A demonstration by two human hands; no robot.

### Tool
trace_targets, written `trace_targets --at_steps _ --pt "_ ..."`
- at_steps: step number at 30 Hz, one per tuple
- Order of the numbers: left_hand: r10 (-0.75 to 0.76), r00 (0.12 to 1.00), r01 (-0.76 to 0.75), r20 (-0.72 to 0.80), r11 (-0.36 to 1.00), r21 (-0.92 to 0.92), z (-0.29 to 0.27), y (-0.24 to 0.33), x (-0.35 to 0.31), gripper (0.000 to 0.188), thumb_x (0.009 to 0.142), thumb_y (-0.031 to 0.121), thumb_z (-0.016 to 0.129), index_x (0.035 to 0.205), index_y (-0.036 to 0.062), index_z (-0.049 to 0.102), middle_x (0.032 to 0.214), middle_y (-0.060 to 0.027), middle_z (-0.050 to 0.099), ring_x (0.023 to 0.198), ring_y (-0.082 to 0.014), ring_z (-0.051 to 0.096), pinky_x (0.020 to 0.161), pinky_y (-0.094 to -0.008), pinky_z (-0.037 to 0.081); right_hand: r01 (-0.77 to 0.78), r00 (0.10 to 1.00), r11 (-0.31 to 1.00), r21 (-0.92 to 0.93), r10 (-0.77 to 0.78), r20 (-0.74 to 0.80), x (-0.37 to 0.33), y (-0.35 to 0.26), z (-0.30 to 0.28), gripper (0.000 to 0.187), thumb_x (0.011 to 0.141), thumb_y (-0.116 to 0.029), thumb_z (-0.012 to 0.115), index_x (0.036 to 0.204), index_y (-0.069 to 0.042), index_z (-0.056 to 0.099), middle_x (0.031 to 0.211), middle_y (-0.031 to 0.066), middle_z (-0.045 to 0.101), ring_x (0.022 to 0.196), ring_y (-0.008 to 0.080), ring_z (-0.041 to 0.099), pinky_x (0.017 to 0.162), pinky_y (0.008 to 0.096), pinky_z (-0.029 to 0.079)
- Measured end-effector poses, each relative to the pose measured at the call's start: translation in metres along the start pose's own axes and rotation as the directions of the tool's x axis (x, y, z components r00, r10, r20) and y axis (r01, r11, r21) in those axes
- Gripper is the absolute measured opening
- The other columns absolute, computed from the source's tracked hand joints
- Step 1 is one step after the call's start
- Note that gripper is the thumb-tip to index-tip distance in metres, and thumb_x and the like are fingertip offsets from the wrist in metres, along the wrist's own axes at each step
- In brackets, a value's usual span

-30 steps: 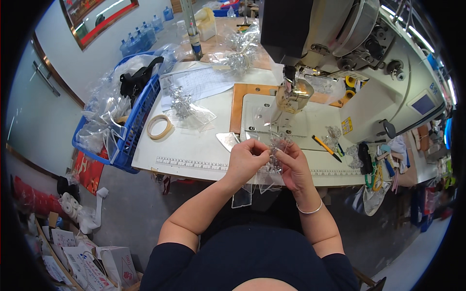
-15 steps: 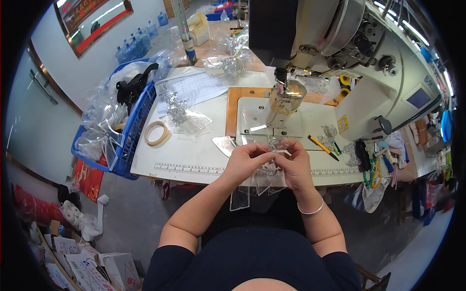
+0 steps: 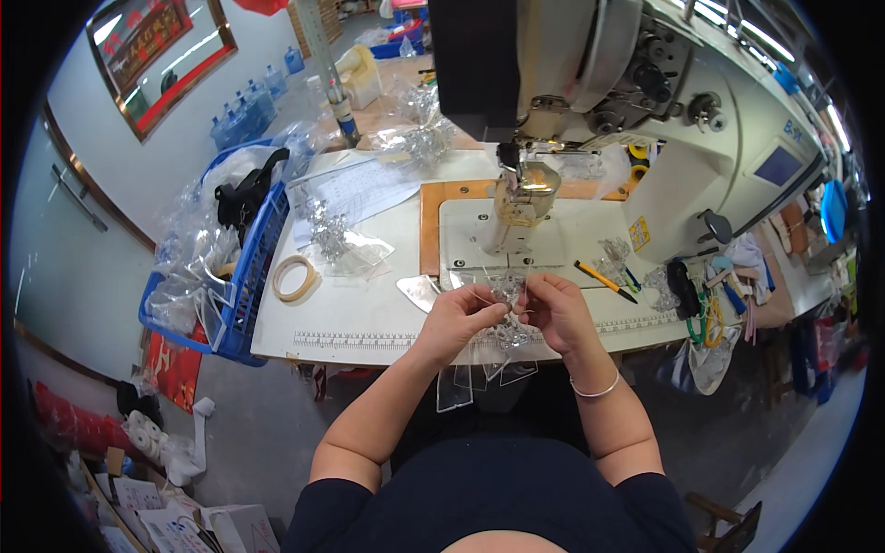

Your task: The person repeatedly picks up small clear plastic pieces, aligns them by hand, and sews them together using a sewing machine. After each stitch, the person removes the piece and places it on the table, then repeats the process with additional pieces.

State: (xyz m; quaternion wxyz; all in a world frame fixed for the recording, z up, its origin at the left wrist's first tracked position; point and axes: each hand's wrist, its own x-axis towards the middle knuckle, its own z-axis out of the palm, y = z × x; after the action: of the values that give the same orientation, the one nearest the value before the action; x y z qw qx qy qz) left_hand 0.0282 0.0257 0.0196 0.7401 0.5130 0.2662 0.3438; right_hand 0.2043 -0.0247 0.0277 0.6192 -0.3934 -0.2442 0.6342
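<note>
At the front edge of the sewing table, my left hand [image 3: 454, 323] and my right hand [image 3: 559, 313] face each other, fingers pinched. Between them is a bunch of clear plastic pieces with small silver metal parts [image 3: 506, 334]. Each hand grips part of this bunch; the exact kind of the metal parts is too small to tell. Clear flat plastic pieces [image 3: 454, 389] hang below the table edge. Just beyond my hands stands the sewing machine's post [image 3: 513, 226] on a pale plate. A bracelet circles my right wrist.
A yellow pencil [image 3: 604, 280] lies to the right, near scissors with green and yellow handles [image 3: 703, 324]. Leftward are a tape roll [image 3: 295, 278], a heap of silver parts with clear plastic [image 3: 334, 238] and a blue basket [image 3: 249, 286]. A printed ruler runs along the front edge.
My hands have drawn slightly apart, showing more of the silver parts between them. The view has shifted, so the machine sits farther left in the picture.
</note>
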Motion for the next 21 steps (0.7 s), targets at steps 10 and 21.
trace_targets --at_steps 10,21 --pt "0.356 0.933 -0.303 -0.046 0.849 0.432 0.014 0.010 -0.005 0.034 0.082 0.000 0.063 0.115 0.0007 0.058 0.082 -0.0071 0.064 0.073 -0.0130 0.063 0.067 -0.0250 0.050 0.197 0.954 0.921 -0.336 -0.260 -0.152 0.004 -0.003 0.020 0.018 0.083 -0.015 0.065 0.073 -0.004 0.055 0.056 0.0023 0.054 0.049 0.0118 0.059 0.041 0.0196 0.043" --pt "0.268 0.963 -0.267 0.023 0.944 0.194 0.007 0.017 0.000 0.038 0.083 -0.006 0.058 0.119 0.0039 0.052 0.087 -0.0045 0.060 0.080 -0.0115 0.059 0.077 -0.0246 0.047 0.369 0.904 0.712 -0.597 -0.424 0.053 0.005 -0.012 0.019 0.016 0.079 -0.013 0.070 0.080 -0.001 0.058 0.068 0.0027 0.060 0.057 0.0081 0.059 0.051 0.0209 0.047"
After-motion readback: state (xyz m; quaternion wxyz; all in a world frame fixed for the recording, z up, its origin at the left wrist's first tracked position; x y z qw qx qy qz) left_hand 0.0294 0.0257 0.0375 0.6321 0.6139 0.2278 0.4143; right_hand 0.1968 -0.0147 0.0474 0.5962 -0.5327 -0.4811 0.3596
